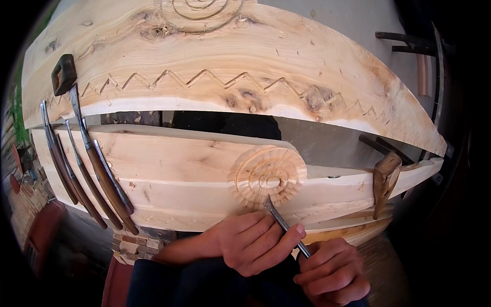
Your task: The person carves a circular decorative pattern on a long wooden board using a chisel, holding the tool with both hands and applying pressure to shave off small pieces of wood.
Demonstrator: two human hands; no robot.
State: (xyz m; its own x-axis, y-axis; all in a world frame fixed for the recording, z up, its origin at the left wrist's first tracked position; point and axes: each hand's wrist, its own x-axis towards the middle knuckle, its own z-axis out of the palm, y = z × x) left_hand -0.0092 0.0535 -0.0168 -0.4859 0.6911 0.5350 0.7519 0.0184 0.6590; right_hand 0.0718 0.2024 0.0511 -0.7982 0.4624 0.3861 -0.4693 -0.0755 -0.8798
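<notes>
- Where the near plank (169, 169) reaches its left end, a row of wood-handled carving tools (89, 174) lies slantwise across it, metal shafts pointing up and away, handles hanging past the near edge.
- Above them a small dark mallet head (63, 74) rests on the far plank (245, 66), which carries a carved zigzag line (204, 79) and part of a spiral at its top edge.
- Near the middle, the left hand (250, 240) comes in from below with the forearm angled up to the right; its grip is closed around the gouge (284, 225), fingers curled over the metal shaft and thumb along it, low by the blade.
- That blade tip touches the lower rim of the carved rosette (267, 175) on the near plank.
- Just right and lower, the right hand (330, 273) is clenched in a fist about the rear of the same tool, knuckles up.
- Farther right, a wooden mallet (384, 181) stands propped against the near plank's edge.
</notes>
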